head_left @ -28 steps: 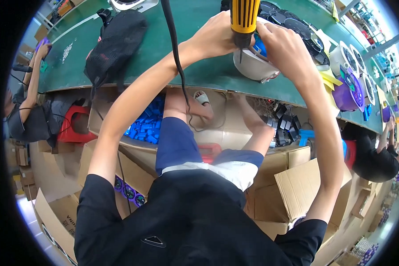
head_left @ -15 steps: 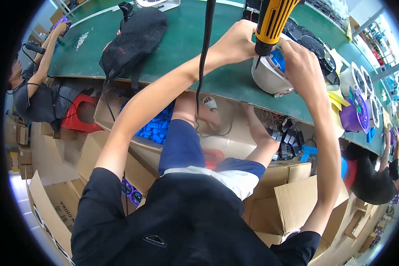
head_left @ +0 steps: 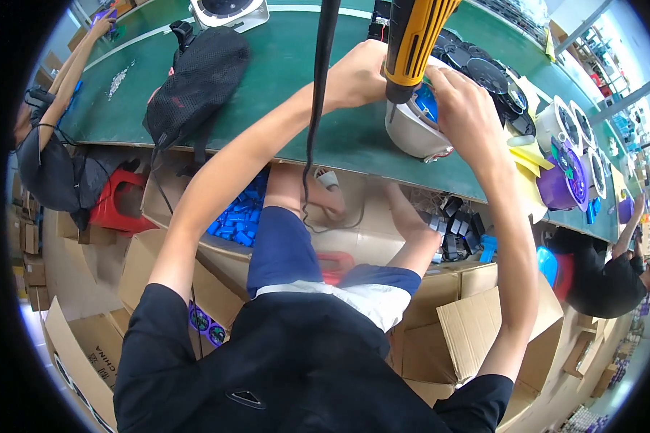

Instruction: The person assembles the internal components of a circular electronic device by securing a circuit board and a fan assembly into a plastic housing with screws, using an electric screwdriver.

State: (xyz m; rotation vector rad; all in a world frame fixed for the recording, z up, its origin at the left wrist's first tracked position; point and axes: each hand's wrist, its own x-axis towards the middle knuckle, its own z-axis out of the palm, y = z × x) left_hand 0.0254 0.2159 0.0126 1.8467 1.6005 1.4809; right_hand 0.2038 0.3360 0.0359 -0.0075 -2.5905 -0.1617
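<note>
Housing, white and round (head_left: 415,138), one: on the green tabletop (head_left: 289,141), near edge, right of middle, its open side up, a blue block (head_left: 427,105) showing inside. Right hand (head_left: 469,105), mine: bent over the right rim, fingers beside the blue block; fingertips hidden, so I cannot tell whether they grasp it. Left hand (head_left: 365,72), mine: at the far left of the housing, its fingers partly behind the screwdriver; I cannot tell what they grip. Power screwdriver, yellow and black (head_left: 417,43), one: tilted, bit downward, in front of my left fingers. Cable, black (head_left: 316,108): crossing in front of my left forearm. Mesh bag, black (head_left: 198,86): to the left. Discs, black (head_left: 487,74), several: far right of the housing. Fan unit, purple (head_left: 560,184): farther right, beside yellow sheets (head_left: 531,156).
</note>
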